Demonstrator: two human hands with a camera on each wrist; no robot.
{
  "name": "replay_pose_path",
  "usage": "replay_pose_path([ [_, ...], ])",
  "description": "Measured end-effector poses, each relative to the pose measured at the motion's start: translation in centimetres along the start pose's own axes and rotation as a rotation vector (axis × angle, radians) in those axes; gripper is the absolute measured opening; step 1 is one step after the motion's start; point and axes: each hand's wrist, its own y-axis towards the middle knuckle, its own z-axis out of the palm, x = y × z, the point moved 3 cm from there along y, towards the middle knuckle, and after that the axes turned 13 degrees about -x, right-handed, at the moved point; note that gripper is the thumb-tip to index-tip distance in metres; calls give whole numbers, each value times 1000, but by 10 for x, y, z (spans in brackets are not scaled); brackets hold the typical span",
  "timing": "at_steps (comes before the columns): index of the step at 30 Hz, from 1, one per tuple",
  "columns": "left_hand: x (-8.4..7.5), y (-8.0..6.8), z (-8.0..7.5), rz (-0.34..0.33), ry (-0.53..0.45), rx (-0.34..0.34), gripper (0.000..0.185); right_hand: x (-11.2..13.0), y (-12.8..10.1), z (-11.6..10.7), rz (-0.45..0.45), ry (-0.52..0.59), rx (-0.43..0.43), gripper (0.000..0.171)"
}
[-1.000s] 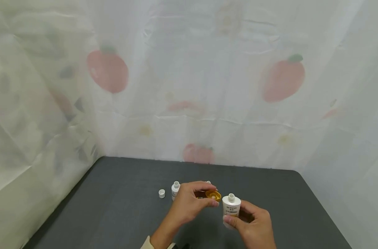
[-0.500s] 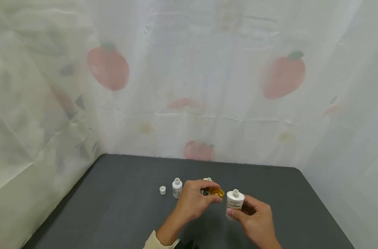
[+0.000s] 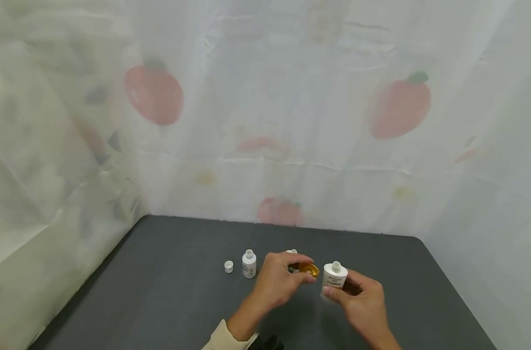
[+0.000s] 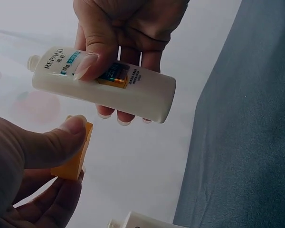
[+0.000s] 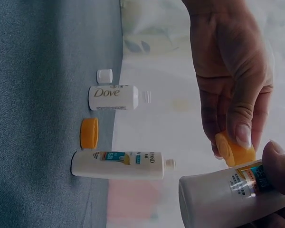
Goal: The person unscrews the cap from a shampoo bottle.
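Note:
My left hand [image 3: 278, 279] pinches an orange-yellow bottle cap [image 3: 310, 270] between thumb and fingers, its hollow side facing up in the head view. To its right, my right hand [image 3: 365, 299] grips a white shampoo-type bottle [image 3: 334, 277] round its body. That bottle's narrow neck is bare, and cap and bottle are apart. In the left wrist view its label [image 4: 57, 59] reads REPAND. Both hands are above the table, the bottle roughly upright. The left hand partly hides a second white bottle [image 5: 128, 164], which stands uncapped on the table in the right wrist view.
A small white Dove bottle [image 3: 249, 265] stands uncapped left of the hands. Farther left sits a white screw cap [image 3: 229, 266]. Another orange cap [image 5: 89, 133] lies beside the second bottle. The dark grey table [image 3: 173, 282] meets a fruit-printed curtain [image 3: 317, 194] behind.
Both hands have shifted a little right and up in the head view, still holding cap and bottle. More of the small white bottle now shows beside the left hand.

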Motion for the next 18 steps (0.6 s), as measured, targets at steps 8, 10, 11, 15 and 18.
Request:
replay_pose_path([
  [8,2,1,4,-40,11,-9,26,-4,4,-1,-14,-11,-22,38],
  [10,2,1,5,-43,19,-11,25,-5,5,-1,-14,-11,-25,38],
  [11,2,2,5,-41,22,-13,25,-5,6,-1,-16,-14,-27,38],
  [15,2,2,5,-33,45,-20,25,-6,8,-2,-14,-15,-39,39],
  [18,1,3,4,-28,57,-20,25,-6,10,-2,-13,-13,-48,39],
])
